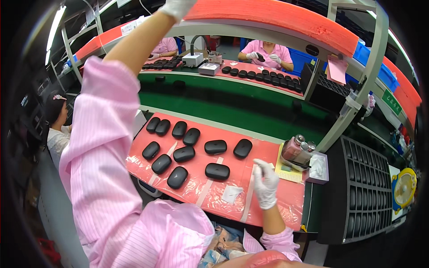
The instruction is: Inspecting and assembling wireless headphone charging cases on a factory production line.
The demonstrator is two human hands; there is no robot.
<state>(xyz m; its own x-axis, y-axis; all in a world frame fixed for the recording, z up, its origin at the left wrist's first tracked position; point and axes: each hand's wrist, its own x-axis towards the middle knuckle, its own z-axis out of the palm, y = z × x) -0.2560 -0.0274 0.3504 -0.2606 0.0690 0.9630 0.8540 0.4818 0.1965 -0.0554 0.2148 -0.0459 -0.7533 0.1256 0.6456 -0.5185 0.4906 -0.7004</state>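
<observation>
My left hand (178, 8), in a white glove, is raised high to the red-covered overhead shelf (268, 20); the frame's top edge cuts off its fingers. White-gloved too, my right hand (267, 190) hovers over the right part of the red plastic-covered mat (286, 196), fingers loosely bent and apart, nothing visible in them. Several black rounded cases (217, 171) lie spread over the mat's left and middle. The nearest one to that hand is an upright-lying case (242, 148). Left of my right hand lies a small white wipe (232, 194).
Pump-top bottles (297, 149) stand at the mat's right beside a white box of wipes (318, 167). Farther right are a black compartment tray (364, 192) and a yellow fan (404, 192). Beyond the green belt (214, 102), co-workers handle more black cases. A metal post (357, 94) rises at right.
</observation>
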